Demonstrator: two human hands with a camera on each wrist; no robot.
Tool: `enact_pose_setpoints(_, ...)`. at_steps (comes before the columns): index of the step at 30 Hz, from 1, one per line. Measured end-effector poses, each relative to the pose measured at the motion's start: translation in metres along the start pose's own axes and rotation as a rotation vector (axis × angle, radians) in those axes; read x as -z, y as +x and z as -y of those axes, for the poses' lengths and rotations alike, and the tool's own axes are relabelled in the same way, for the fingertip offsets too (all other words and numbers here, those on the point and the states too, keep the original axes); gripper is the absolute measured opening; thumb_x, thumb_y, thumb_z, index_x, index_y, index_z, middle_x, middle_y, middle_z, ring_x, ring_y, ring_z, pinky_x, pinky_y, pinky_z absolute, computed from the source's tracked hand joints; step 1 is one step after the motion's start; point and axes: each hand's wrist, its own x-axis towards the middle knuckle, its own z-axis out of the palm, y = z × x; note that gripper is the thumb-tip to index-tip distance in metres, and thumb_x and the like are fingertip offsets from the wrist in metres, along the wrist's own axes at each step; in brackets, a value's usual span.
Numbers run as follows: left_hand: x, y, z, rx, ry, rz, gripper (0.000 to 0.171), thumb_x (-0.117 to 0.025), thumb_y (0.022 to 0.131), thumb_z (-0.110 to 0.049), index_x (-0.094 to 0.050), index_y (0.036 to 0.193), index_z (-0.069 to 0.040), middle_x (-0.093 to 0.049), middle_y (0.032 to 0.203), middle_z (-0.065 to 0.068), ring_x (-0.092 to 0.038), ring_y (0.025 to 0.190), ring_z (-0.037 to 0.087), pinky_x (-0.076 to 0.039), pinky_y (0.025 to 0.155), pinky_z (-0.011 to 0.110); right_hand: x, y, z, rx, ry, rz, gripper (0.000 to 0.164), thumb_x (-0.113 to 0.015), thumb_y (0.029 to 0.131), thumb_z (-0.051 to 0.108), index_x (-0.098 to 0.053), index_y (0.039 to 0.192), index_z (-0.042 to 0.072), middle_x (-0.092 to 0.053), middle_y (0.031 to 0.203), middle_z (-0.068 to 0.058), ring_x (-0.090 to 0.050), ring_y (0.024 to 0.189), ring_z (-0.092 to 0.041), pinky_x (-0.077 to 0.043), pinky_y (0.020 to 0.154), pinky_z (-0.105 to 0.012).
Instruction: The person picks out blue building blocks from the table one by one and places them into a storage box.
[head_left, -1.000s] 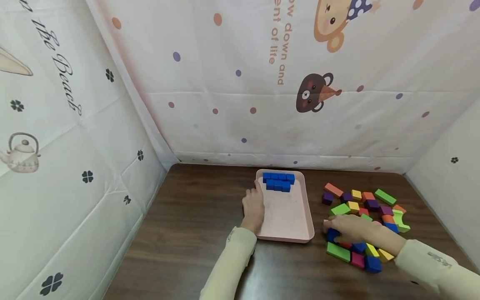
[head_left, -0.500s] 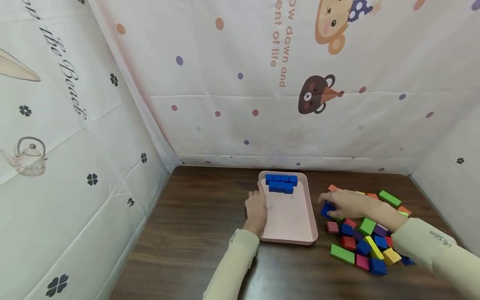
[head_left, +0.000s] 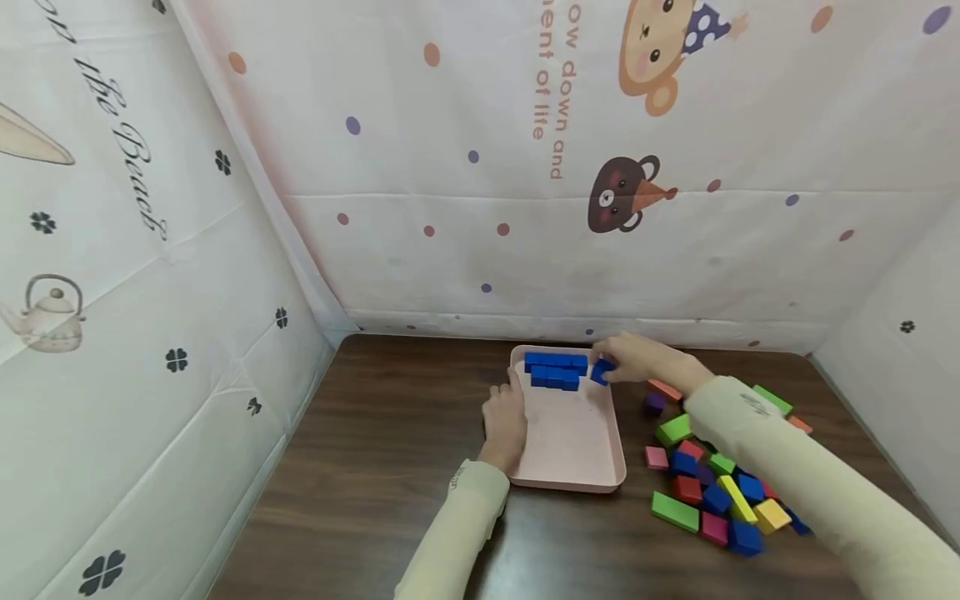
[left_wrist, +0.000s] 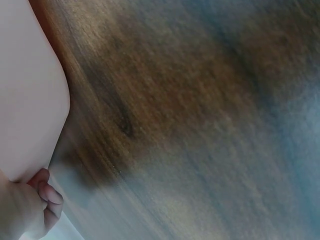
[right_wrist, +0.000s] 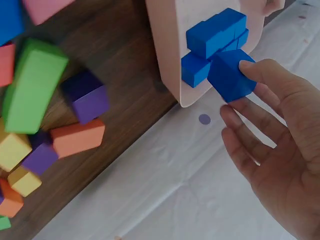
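Observation:
A pale pink tray (head_left: 567, 442) lies on the wooden table, with two rows of blue blocks (head_left: 555, 378) along its far end. My left hand (head_left: 504, 425) grips the tray's left rim; in the left wrist view its curled fingers (left_wrist: 50, 195) show at the tray wall. Over the far right corner of the tray, my right hand (head_left: 637, 358) pinches a blue block (right_wrist: 231, 80) between thumb and fingers. That block is tilted, close to the right end of the rows. Whether it touches them I cannot tell.
Right of the tray lies a loose pile of coloured blocks, among them a green block (head_left: 675, 511), a pink block (head_left: 656, 457) and a yellow block (head_left: 771, 516). My right forearm hides part of it. A white patterned cloth (head_left: 450, 267) hangs behind the table.
My right hand has taken a blue block from the pile and carried it left and away from me to the tray's far corner. My left hand stays on the rim.

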Motion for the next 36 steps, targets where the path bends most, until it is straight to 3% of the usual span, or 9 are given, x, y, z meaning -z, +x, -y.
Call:
enact_pose_setpoints(4,-0.001,0.001,0.002,0.005,-0.025,-0.014,0.075,-0.076,0.093,-0.027,-0.038,0.155,-0.008,-0.073,0.105,0.007,-0.065,0.099,0.021,-0.058,0.064,0.032,-0.002,0.023,0.006,-0.03,-0.006,0.009,0.04,-0.075,0.089,0.005,-0.065,0.125,-0.005,-0.071,0.112,-0.021,-0.069,0.099,-0.032,-0.058,0.087,-0.046)
enact_pose_setpoints(10,0.001,-0.002,0.0,0.0,-0.043,0.007,0.075,-0.076,0.092,-0.025,-0.037,0.155,-0.008,-0.072,0.106,0.007,-0.065,0.098,0.022,-0.058,0.064,0.032,-0.009,0.047,0.01,-0.114,-0.081,0.077,0.035,-0.075,0.087,0.001,-0.069,0.12,-0.006,-0.072,0.115,-0.022,-0.07,0.106,-0.032,-0.059,0.09,-0.043)
enact_pose_setpoints(14,0.002,-0.003,-0.003,0.0,-0.024,0.006,0.076,-0.077,0.091,-0.027,-0.038,0.154,-0.009,-0.072,0.106,0.006,-0.065,0.099,0.02,-0.058,0.066,0.031,-0.011,0.057,0.013,-0.19,-0.124,0.105,0.03,-0.077,0.085,-0.002,-0.072,0.115,-0.002,-0.073,0.111,-0.016,-0.069,0.1,-0.025,-0.06,0.087,-0.041)
enact_pose_setpoints(19,0.001,-0.004,-0.001,-0.009,-0.014,0.004,0.079,-0.078,0.09,-0.029,-0.037,0.155,-0.009,-0.072,0.107,0.005,-0.064,0.099,0.02,-0.058,0.066,0.031,-0.015,0.062,0.018,-0.231,-0.186,0.127,0.018,-0.076,0.084,-0.007,-0.071,0.1,-0.001,-0.066,0.091,-0.01,-0.056,0.076,-0.018,-0.051,0.069,-0.033)
enact_pose_setpoints(26,-0.002,-0.005,0.002,0.016,-0.016,-0.009,0.079,-0.079,0.089,-0.03,-0.038,0.154,-0.01,-0.072,0.106,0.005,-0.064,0.098,0.019,-0.059,0.067,0.031,-0.02,0.061,0.021,-0.29,-0.13,0.173,0.029,-0.069,0.084,-0.015,-0.069,0.109,-0.002,-0.065,0.103,-0.016,-0.056,0.084,-0.021,-0.059,0.079,-0.037)
enact_pose_setpoints(32,-0.002,-0.004,0.002,-0.004,-0.043,-0.022,0.078,-0.079,0.09,-0.027,-0.039,0.154,-0.008,-0.072,0.106,0.006,-0.065,0.098,0.021,-0.059,0.067,0.032,-0.024,0.071,0.022,-0.335,-0.162,0.237,0.022,-0.068,0.082,-0.017,-0.062,0.091,0.003,-0.058,0.094,-0.012,-0.051,0.078,-0.021,-0.05,0.066,-0.03)
enact_pose_setpoints(36,-0.003,-0.002,0.003,-0.004,-0.05,-0.014,0.078,-0.078,0.09,-0.026,-0.038,0.155,-0.008,-0.073,0.107,0.007,-0.065,0.1,0.021,-0.058,0.065,0.032,-0.032,0.077,0.02,-0.321,-0.21,0.226,0.021,-0.068,0.082,-0.016,-0.061,0.081,0.004,-0.054,0.081,-0.007,-0.048,0.073,-0.019,-0.046,0.06,-0.029)
